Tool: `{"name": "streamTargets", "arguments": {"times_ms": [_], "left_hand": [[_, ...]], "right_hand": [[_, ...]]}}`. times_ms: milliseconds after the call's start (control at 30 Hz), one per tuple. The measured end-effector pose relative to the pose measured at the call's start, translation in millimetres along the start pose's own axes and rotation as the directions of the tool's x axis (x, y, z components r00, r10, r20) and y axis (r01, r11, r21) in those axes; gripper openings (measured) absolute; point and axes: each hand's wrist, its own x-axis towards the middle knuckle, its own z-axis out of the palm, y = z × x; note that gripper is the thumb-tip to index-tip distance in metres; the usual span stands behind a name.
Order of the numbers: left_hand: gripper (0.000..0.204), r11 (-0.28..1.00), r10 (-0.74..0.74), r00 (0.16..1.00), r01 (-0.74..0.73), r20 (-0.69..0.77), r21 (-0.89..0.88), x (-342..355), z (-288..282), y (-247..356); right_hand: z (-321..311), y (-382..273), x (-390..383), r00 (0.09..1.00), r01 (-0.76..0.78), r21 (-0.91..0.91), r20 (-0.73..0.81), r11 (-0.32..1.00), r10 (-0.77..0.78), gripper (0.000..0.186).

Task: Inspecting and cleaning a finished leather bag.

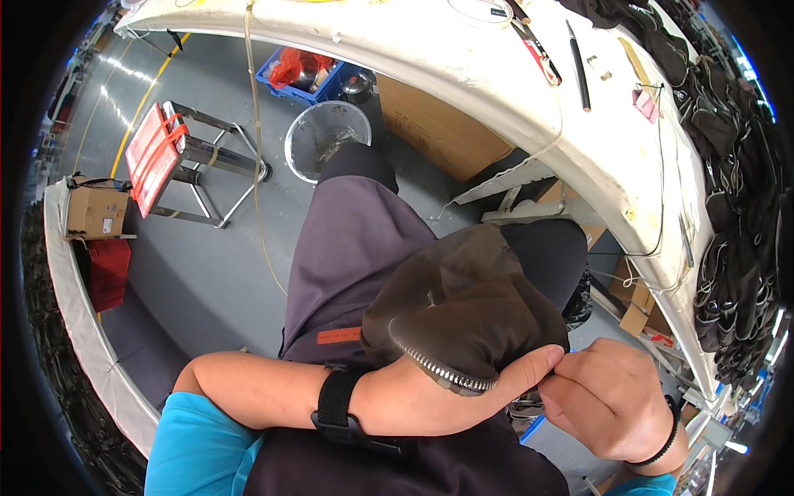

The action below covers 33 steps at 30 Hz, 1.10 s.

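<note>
A dark brown fabric piece (463,289) with a curved strip of metal zipper teeth (438,368) lies bunched over my lap. My left hand (488,388) grips it from below, thumb raised at its right edge, the other fingers mostly hidden under the fabric. My right hand (604,397) is closed in a pinch beside the left thumb tip, at the fabric's corner; what sits between its fingertips is too hidden to make out. A black strap (339,405) circles my left wrist.
A white worktable (496,66) curves ahead and right, bearing tools (579,66) and piled black fabric (719,207). Below are a clear bin (294,145), blue crate (273,78) and cardboard sheet (438,124). A stool (223,157) and cardboard box (95,215) are left.
</note>
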Motion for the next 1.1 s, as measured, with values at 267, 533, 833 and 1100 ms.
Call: {"name": "streamTargets", "arguments": {"times_ms": [267,533,833,1100], "left_hand": [[0.014,0.996,0.076,0.991,-0.079,-0.11,-0.029,3.5,5.0,-1.7],[0.015,0.996,0.04,0.994,-0.048,-0.106,-0.076,5.5,2.8,-3.4],[0.008,0.988,0.053,0.99,-0.071,-0.133,-0.135,11.7,0.3,3.0],[0.048,0.917,-0.195,0.968,0.238,0.161,-0.321,9.6,-31.8,13.1]], "right_hand": [[23.4,0.7,-7.2,0.975,-0.066,0.036,-0.209,0.997,0.072,0.022],[34.3,4.4,-9.7,0.942,-0.119,0.128,-0.3,0.985,0.153,0.022],[21.3,9.1,-13.9,0.925,-0.15,0.476,-0.241,0.867,0.292,0.02],[26.2,46.7,-55.6,0.778,-0.324,0.524,-0.327,0.788,0.537,0.009]]}}
